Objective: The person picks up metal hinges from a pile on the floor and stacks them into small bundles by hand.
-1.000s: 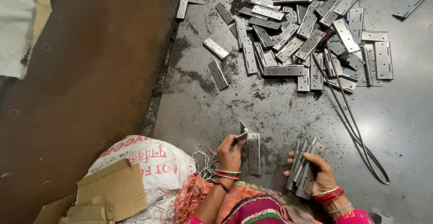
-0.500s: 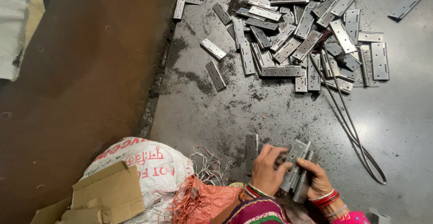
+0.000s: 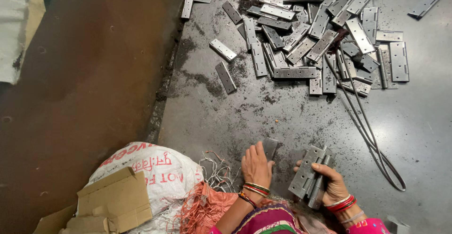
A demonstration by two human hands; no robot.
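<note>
My right hand [image 3: 332, 182] is clamped on a stack of hinges [image 3: 310, 175] — three or four, I can't count them exactly. My left hand [image 3: 256, 165] lies flat, fingers together, over one plate [image 3: 270, 147] just left of the stack. The pile [image 3: 320, 31] lies well beyond the stack, too many to count; two strays sit at its left edge. One wire loop [image 3: 372, 135] trails from pile toward stack. Bare sheet between — open room. One sack [image 3: 150, 172] left of my hands.
</note>
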